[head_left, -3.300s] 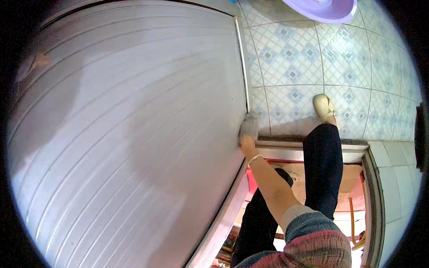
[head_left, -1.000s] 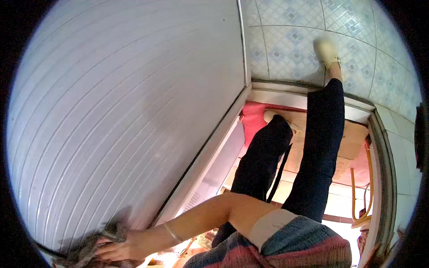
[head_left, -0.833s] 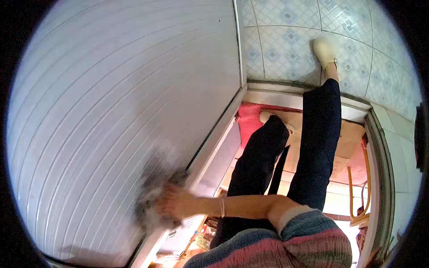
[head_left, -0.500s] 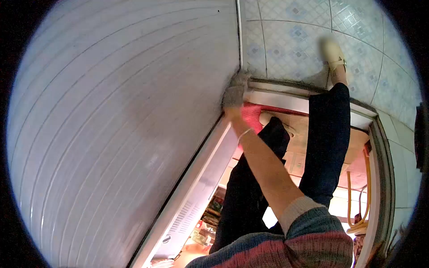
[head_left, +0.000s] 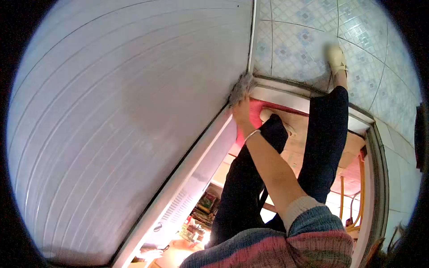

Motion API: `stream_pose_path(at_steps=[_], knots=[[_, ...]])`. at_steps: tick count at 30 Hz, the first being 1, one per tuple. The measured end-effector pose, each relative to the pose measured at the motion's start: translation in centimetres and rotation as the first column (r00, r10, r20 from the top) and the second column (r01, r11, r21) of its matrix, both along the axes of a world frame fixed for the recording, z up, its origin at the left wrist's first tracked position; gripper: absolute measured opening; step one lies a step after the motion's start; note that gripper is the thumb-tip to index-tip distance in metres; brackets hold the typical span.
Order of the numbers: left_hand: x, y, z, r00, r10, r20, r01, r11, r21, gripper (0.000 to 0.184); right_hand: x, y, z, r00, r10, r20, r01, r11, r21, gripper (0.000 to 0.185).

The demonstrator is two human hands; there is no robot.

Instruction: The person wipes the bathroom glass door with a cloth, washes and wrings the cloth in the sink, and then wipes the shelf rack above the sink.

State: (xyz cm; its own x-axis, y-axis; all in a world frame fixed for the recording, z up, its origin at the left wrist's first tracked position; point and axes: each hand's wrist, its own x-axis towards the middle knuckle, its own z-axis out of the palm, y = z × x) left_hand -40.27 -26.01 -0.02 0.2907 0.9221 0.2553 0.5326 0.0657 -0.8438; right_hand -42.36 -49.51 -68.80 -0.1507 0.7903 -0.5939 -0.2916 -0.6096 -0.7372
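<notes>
My right hand (head_left: 241, 108) reaches down and is closed on a crumpled grey cloth (head_left: 243, 87), a light band around the wrist. The cloth presses at the lower corner of a white ribbed door panel (head_left: 147, 102), where it meets the frame and threshold. Some of the fingers are hidden by the cloth and blur. My left hand is not in view.
A pale threshold (head_left: 281, 94) crosses between my dark-trousered legs. One cream shoe (head_left: 336, 58) stands on patterned floor tiles (head_left: 299, 40); the other (head_left: 267, 115) is inside, near a red mat (head_left: 254, 111). Yellow metal legs (head_left: 361, 192) show at the right.
The view has shifted, with the door and frame sitting further right. My right hand has changed its angle on the cloth, and the cloth is bunched nearer the panel's corner.
</notes>
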Motion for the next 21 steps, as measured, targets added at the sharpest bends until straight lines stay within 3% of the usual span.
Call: stream_pose_path(at_steps=[1, 2, 3, 5, 7, 8, 9, 10, 11, 13, 14, 17, 18, 19, 21], knots=[[-0.3, -0.2, 0.8, 0.993, -0.019, 0.116, 0.017, 1.000, 0.019, 0.007, 0.2, -0.5, 2.0, 1.000, 0.026, 0.018, -0.026, 0.999, 0.022, 0.046], [0.8, 0.1, 0.3, 0.963, 0.062, -0.264, -0.073, 0.997, -0.035, 0.005, 1.7, 1.8, 7.5, 0.975, 0.152, 0.164, -0.150, 0.988, -0.025, 0.047], [0.6, -0.3, 0.2, 0.997, -0.056, -0.050, 0.056, 0.998, 0.000, 0.006, 2.2, 2.1, 11.1, 0.951, 0.196, 0.239, -0.201, 0.980, -0.005, 0.045], [1.8, 0.0, -0.2, 0.999, -0.009, 0.041, 0.007, 0.999, 0.045, 0.021, 2.7, 2.1, 16.8, 0.893, 0.263, 0.364, -0.318, 0.943, 0.100, 0.035], [1.4, -1.8, 0.6, 0.995, 0.032, -0.090, -0.032, 0.999, 0.010, 0.025, 3.1, 2.2, 21.5, 0.787, 0.336, 0.517, -0.514, 0.821, 0.249, 0.024], [1.4, -1.7, 1.0, 0.918, 0.062, 0.393, -0.112, 0.988, 0.106, 0.029, 3.8, 2.5, 23.9, 0.670, 0.519, 0.530, -0.702, 0.675, 0.227, 0.023], [1.4, -1.7, 1.2, 0.644, -0.094, 0.759, -0.167, 0.951, 0.260, 0.033, 5.0, 3.8, 27.6, 0.512, 0.667, 0.542, -0.849, 0.487, 0.203, 0.022], [1.4, -1.5, 1.1, 0.836, -0.040, 0.547, -0.099, 0.970, 0.223, 0.030, 5.6, 4.9, 30.0, 0.386, 0.722, 0.574, -0.922, 0.326, 0.211, 0.022], [1.7, -1.4, 1.1, 0.950, -0.026, 0.310, -0.016, 0.991, 0.134, 0.027, 6.2, 6.0, 32.5, 0.266, 0.752, 0.603, -0.961, 0.158, 0.227, 0.023], [2.5, -1.1, 1.7, 0.963, -0.031, 0.266, 0.016, 0.998, 0.059, 0.022, 6.5, 6.9, 37.2, 0.166, 0.697, 0.697, -0.948, -0.082, 0.308, 0.024], [2.9, -1.1, 2.4, 0.948, -0.015, 0.316, 0.004, 0.999, 0.037, 0.019, 5.9, 7.2, 39.0, 0.092, 0.768, 0.634, -0.945, -0.134, 0.300, 0.027], [4.9, -1.0, 4.5, 0.912, 0.088, 0.400, -0.070, 0.996, -0.061, 0.024, 5.3, 6.6, 43.9, 0.291, 0.933, 0.212, -0.930, 0.223, 0.294, 0.029], [4.9, -1.5, 5.5, 0.909, 0.149, 0.389, -0.124, 0.988, -0.090, 0.027, 5.2, 6.6, 45.8, 0.322, 0.938, 0.127, -0.916, 0.274, 0.294, 0.028], [4.1, -2.7, 6.2, 0.796, 0.073, 0.601, -0.055, 0.997, -0.048, 0.028, 5.1, 6.2, 47.3, 0.349, 0.936, 0.042, -0.903, 0.324, 0.284, 0.027], [3.2, -4.3, 8.3, 0.438, -0.128, 0.890, 0.070, 0.992, 0.108, 0.031, 6.0, 7.4, 51.4, 0.410, 0.908, -0.084, -0.850, 0.413, 0.325, 0.025]])
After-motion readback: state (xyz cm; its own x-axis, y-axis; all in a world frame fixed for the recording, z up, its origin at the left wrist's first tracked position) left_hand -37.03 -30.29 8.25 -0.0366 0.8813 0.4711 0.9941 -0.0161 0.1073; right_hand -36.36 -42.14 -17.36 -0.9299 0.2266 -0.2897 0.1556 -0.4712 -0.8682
